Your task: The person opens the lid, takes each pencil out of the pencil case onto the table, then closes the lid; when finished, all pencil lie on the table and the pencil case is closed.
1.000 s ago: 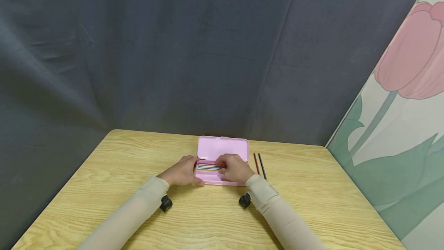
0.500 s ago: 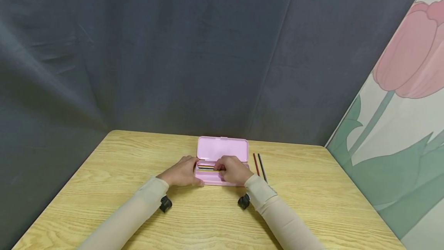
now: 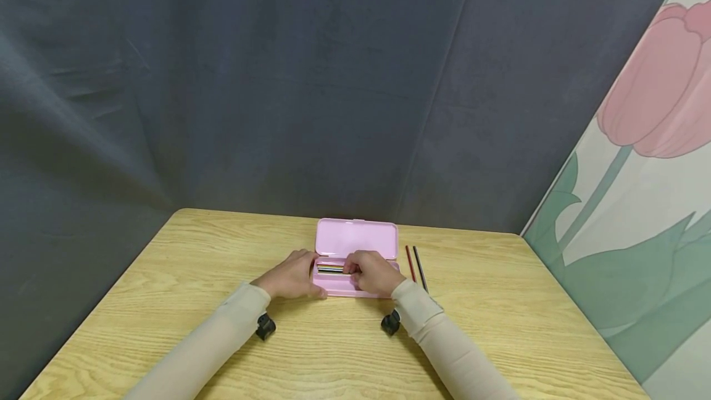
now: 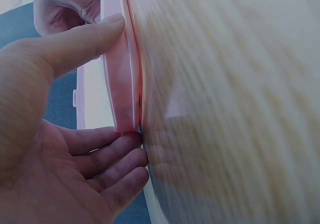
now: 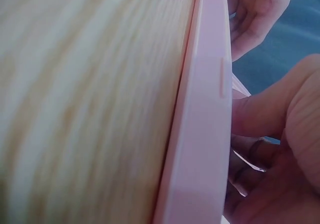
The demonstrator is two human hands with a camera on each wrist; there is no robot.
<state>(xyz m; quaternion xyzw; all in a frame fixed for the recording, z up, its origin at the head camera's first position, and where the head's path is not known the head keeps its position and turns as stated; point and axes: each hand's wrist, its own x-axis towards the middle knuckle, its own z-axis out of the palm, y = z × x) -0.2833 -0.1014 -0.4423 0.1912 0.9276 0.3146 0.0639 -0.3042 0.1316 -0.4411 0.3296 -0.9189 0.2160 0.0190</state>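
A pink pencil case [image 3: 340,292] lies with its lid [image 3: 357,238] raised behind it. Several coloured pencils [image 3: 330,269] lie lengthwise in its rear compartment. My left hand [image 3: 291,275] holds the case's left end, the thumb on the front wall and the fingers round the end, as the left wrist view shows. My right hand [image 3: 373,271] reaches over the front wall, its fingers curled down onto the right part of the pencils. In the right wrist view that hand's thumb [image 5: 255,115] is behind the wall [image 5: 202,134]; the fingertips are hidden.
Right of the case, a red pencil [image 3: 410,263] and a dark pencil [image 3: 420,267] lie on the wooden table [image 3: 311,357]. A dark curtain [image 3: 311,91] hangs behind the table. A flowered panel [image 3: 639,202] stands on the right.
The pencils in the case have shifted closer together under my right hand, which has moved slightly left. My left hand has kept its hold on the case.
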